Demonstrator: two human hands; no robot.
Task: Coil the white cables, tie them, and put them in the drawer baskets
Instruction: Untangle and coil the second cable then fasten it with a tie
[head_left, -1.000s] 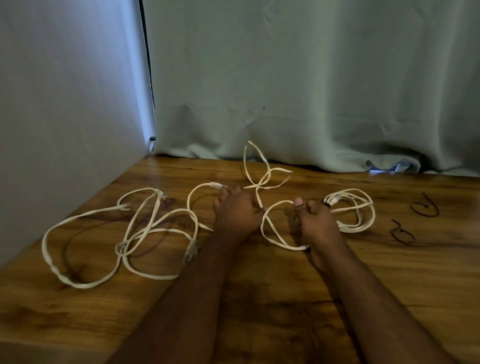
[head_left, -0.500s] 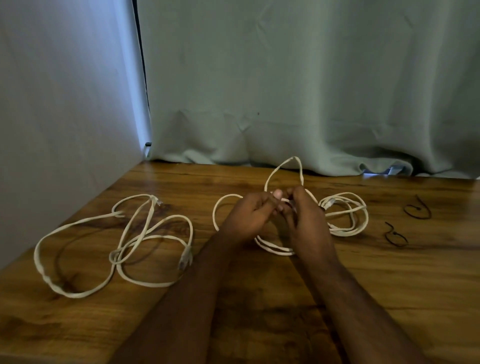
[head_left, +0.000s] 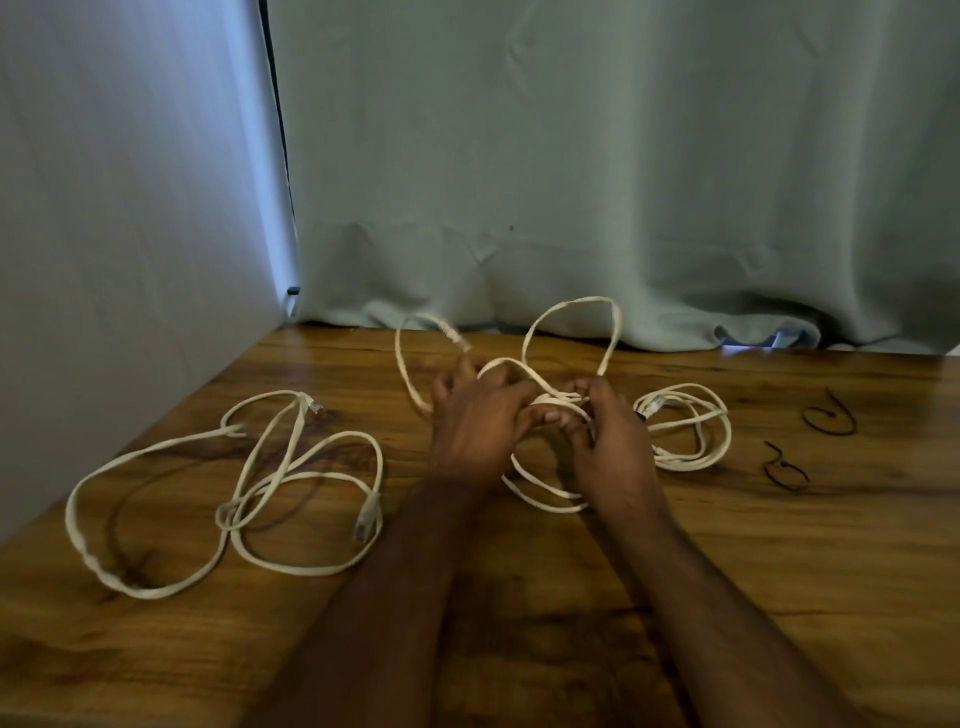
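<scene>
Where both hands (head_left: 540, 431) meet, the cable's (head_left: 569, 306) coil is hidden

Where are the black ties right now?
In the head view, two black ties lie on the table's right side, beyond the coiled cable.

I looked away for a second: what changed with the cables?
Both hands, left hand and right hand, came together on the middle cable, gathering its loops. The loose cable, coiled cable and black ties stayed put.
</scene>
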